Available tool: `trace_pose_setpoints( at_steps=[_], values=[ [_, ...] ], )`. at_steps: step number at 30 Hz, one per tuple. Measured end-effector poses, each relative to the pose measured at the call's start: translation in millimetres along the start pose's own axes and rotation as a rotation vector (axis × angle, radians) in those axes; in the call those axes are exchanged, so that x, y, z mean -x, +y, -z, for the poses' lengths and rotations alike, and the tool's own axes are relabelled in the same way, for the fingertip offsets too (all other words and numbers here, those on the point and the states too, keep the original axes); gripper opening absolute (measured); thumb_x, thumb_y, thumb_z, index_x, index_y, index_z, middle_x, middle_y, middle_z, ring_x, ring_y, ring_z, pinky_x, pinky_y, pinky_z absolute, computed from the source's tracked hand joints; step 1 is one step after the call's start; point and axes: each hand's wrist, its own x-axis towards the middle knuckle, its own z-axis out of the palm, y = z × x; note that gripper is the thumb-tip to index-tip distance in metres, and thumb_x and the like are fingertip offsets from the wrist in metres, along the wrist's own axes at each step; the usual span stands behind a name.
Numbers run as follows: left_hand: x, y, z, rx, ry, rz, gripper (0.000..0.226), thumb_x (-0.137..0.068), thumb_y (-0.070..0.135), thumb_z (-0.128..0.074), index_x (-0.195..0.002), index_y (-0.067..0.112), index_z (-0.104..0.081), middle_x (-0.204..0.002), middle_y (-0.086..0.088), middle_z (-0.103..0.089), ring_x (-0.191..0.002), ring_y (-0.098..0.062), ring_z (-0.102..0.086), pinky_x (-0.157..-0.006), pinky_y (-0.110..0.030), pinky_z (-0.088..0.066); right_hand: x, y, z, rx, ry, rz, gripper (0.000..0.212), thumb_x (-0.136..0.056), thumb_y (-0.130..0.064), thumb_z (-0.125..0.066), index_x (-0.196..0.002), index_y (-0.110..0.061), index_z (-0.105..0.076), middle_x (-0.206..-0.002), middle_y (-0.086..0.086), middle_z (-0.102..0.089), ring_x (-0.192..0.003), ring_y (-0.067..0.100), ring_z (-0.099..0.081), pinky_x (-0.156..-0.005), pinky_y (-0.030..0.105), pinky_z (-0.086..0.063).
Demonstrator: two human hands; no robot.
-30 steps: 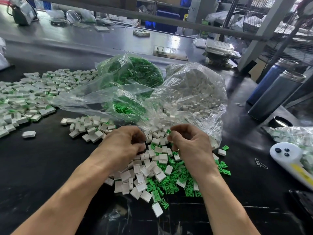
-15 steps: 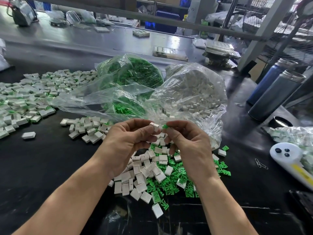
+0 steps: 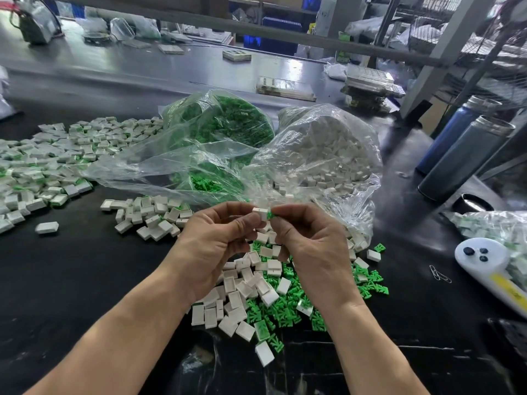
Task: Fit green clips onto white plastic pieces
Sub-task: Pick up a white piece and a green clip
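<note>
Black desk (image 3: 71,280), mid-front: left hand (image 3: 216,246) pinches white piece (image 3: 261,213), right hand (image 3: 310,246) green clip (image 3: 270,215); raised off pile a second ago, now touching — fitting starts.

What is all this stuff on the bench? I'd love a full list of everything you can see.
Small white plastic piece: one, white, pinched in the left hand.
Small green plastic clip: one, green, pinched in the right hand, at the white piece's end.
Loose white pieces: many, white, heaped under the hands.
Loose green clips: many, green, mixed into that heap.
Clear bag of green clips: one, behind the hands.
Clear bag of white pieces: one, right of the green bag.
Pile of white pieces showing green: many, far left.
Tall metal flasks: two, blue and grey, right.
Black tabletop: one.
Left hand: one.
Right hand: one.
</note>
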Motion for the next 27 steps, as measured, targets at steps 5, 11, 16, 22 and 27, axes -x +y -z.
trace_pose_setpoints(
  at_steps=[5,11,16,22,27],
  values=[
    [-0.6,-1.5,1.3,-0.051,-0.015,-0.044,0.031,-0.053,0.024,-0.089,-0.082,0.016,-0.080,-0.082,-0.010,-0.075,-0.064,-0.014,-0.068,-0.055,-0.021,-0.056,0.1,-1.7,1.6,0.050,-0.022,-0.016,0.015,-0.094,-0.004,-0.074,-0.096,-0.019,-0.077,-0.084,0.001,-0.076,-0.066,0.010,-0.065,-0.057,0.021,-0.053],
    [0.8,-0.8,2.2,-0.244,0.000,-0.098,0.030,-0.062,0.030,-0.087,-0.089,0.020,-0.079,-0.088,-0.007,-0.077,-0.073,-0.016,-0.068,-0.065,-0.027,-0.057,-1.9,-0.4,2.0,0.069,-0.019,-0.022,0.014,-0.092,-0.009,-0.077,-0.099,-0.020,-0.076,-0.083,0.000,-0.075,-0.068,0.009,-0.065,-0.059,0.021,-0.053],
    [4.5,-3.9,0.2,-0.473,0.010,-0.294,0.022,-0.085,0.021,-0.081,-0.104,0.029,-0.073,-0.086,-0.001,-0.077,-0.070,-0.012,-0.068,-0.064,-0.032,-0.060,-1.8,-0.2,3.1,0.051,-0.037,-0.016,0.012,-0.093,-0.007,-0.076,-0.095,-0.019,-0.077,-0.078,-0.004,-0.074,-0.065,0.008,-0.065,-0.057,0.022,-0.053],
    [2.8,-8.7,4.8,-0.791,-0.012,-0.486,0.028,-0.091,0.020,-0.076,-0.107,0.042,-0.071,-0.089,0.011,-0.074,-0.071,-0.012,-0.069,-0.062,-0.030,-0.061,-2.0,-0.5,7.5,0.005,-0.042,-0.026,0.010,-0.094,-0.009,-0.075,-0.098,-0.017,-0.080,-0.073,0.000,-0.071,-0.062,0.013,-0.064,-0.056,0.023,-0.053],
    [3.5,-10.3,4.6,-0.893,-0.004,-0.580,0.023,-0.085,0.039,-0.075,-0.108,0.039,-0.073,-0.093,0.017,-0.069,-0.074,-0.010,-0.069,-0.064,-0.022,-0.058,-3.8,2.3,5.7,-0.098,0.031,-0.066,0.008,-0.093,-0.011,-0.076,-0.101,-0.010,-0.076,-0.073,0.008,-0.072,-0.062,0.019,-0.065,-0.055,0.027,-0.055]
  ],
)
